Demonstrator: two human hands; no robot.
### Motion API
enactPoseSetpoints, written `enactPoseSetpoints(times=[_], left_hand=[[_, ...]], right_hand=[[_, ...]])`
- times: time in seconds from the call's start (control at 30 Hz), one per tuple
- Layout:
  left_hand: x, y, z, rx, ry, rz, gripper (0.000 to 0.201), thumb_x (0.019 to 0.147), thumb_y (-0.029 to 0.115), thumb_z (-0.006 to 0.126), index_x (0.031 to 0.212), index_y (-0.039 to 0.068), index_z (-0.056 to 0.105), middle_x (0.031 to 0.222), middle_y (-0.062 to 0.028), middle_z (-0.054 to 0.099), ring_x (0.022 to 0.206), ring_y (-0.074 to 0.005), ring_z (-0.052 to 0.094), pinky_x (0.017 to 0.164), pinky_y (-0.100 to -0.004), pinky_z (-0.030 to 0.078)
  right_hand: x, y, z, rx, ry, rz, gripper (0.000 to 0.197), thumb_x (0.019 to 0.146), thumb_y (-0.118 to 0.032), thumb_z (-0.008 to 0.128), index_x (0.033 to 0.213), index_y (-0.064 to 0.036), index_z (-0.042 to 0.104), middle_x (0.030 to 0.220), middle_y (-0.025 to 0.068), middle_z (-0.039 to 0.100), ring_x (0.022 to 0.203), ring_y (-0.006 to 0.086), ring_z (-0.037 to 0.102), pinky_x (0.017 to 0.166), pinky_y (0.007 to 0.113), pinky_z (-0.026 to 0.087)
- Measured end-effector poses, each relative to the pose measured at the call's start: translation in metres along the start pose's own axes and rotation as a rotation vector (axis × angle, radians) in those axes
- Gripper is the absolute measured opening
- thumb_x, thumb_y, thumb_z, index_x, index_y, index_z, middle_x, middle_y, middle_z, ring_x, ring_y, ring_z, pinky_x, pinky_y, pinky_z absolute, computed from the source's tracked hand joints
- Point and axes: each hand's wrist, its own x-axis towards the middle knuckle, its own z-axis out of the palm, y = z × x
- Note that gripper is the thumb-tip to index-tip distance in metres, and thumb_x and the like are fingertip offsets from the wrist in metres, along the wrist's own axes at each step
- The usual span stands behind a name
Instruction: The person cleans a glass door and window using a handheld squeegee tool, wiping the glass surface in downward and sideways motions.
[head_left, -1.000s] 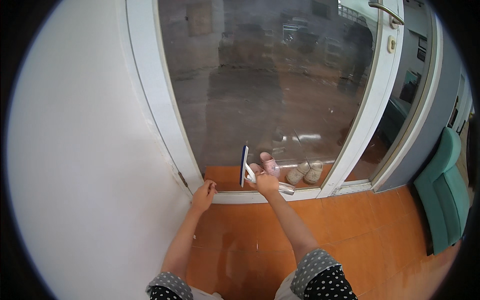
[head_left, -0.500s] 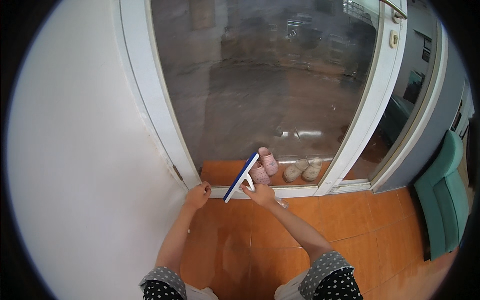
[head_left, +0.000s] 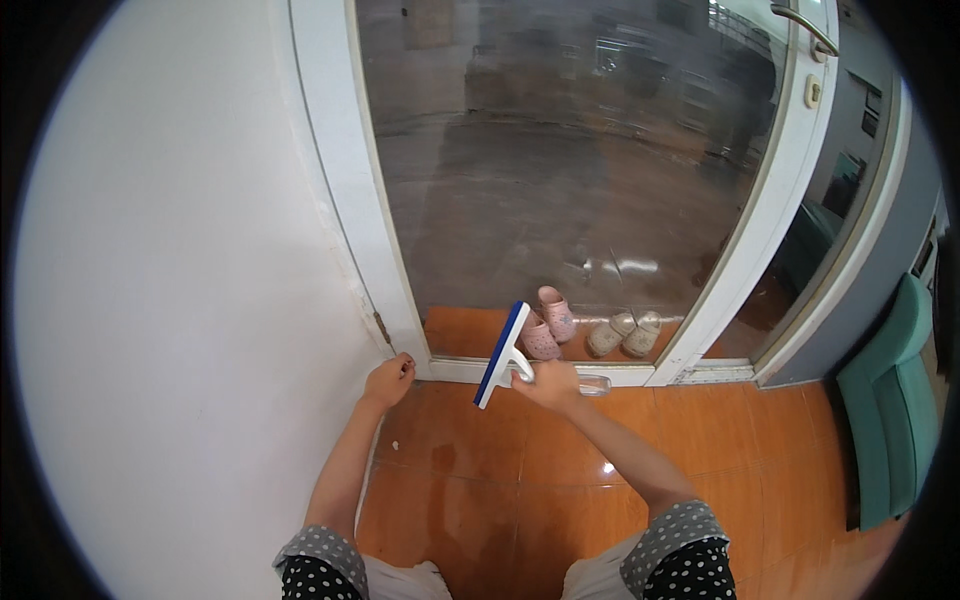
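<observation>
The right hand [head_left: 548, 383] is closed around the handle of a squeegee [head_left: 502, 354], a white tool with a long blue blade, and holds it low, just in front of the bottom of the glass door [head_left: 560, 170]. The left hand [head_left: 389, 380] is curled with nothing in it and touches the white door frame [head_left: 345, 190] near the orange floor [head_left: 480, 470]. Behind the glass sit pink shoes [head_left: 548, 322] and beige shoes [head_left: 624, 333].

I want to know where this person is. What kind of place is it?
Probably a home's doorway: a glass door in a white frame, slippers waiting outside, and orange floor tiles inside.
</observation>
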Motion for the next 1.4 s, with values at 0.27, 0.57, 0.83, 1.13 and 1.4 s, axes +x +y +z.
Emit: enactPoseSetpoints(times=[0.27, 0.57, 0.83, 1.13, 1.4], left_hand=[[0.011, 0.034, 0.022, -0.169, -0.106, 0.056, 0.017, 0.088, 0.017, 0.049, 0.099, 0.007, 0.056, 0.083, -0.0081, 0.067, 0.079, -0.0225, 0.065, 0.071, -0.0346, 0.048], [0.021, 0.054, 0.062, -0.322, -0.146, 0.200, 0.014, 0.088, 0.012, 0.050, 0.099, 0.005, 0.054, 0.082, -0.0091, 0.065, 0.076, -0.0209, 0.064, 0.071, -0.0322, 0.048], [0.021, 0.054, 0.057, -0.305, -0.118, 0.203, 0.013, 0.087, 0.012, 0.051, 0.098, 0.004, 0.053, 0.081, -0.0092, 0.065, 0.074, -0.0218, 0.064, 0.068, -0.0328, 0.048], [0.007, 0.007, 0.009, -0.226, 0.053, 0.078, 0.016, 0.086, 0.015, 0.054, 0.097, 0.004, 0.056, 0.082, -0.0101, 0.064, 0.066, -0.0232, 0.060, 0.066, -0.0332, 0.047], [0.000, -0.030, -0.015, -0.225, 0.118, 0.007, 0.018, 0.089, 0.018, 0.054, 0.097, 0.002, 0.058, 0.086, -0.0123, 0.063, 0.070, -0.0213, 0.058, 0.066, -0.0324, 0.047]], right_hand=[[-0.046, 0.074, -0.051, -0.045, 0.124, 0.196, 0.048, 0.078, -0.050, 0.056, 0.069, -0.0047, 0.068, 0.061, 0.0176, 0.062, 0.060, 0.0360, 0.062, 0.060, 0.045, 0.050], [-0.107, 0.141, -0.099, -0.113, 0.245, 0.390, 0.044, 0.081, -0.045, 0.057, 0.073, -0.0025, 0.066, 0.066, 0.0200, 0.062, 0.064, 0.0386, 0.062, 0.059, 0.047, 0.049], [-0.083, 0.131, -0.095, -0.033, -0.014, 0.455, 0.052, 0.080, -0.045, 0.061, 0.097, 0.0035, 0.060, 0.074, 0.0260, 0.063, 0.074, 0.0401, 0.063, 0.069, 0.048, 0.049], [0.021, 0.030, 0.023, 0.025, -0.157, -0.063, 0.046, 0.079, -0.024, 0.062, 0.113, -0.0040, 0.037, 0.085, 0.0231, 0.063, 0.081, 0.0401, 0.063, 0.072, 0.049, 0.050], [0.081, -0.057, 0.104, -0.080, -0.231, -0.086, 0.040, 0.086, -0.036, 0.057, 0.117, -0.0159, 0.040, 0.086, 0.0145, 0.066, 0.078, 0.0349, 0.066, 0.066, 0.047, 0.052]])
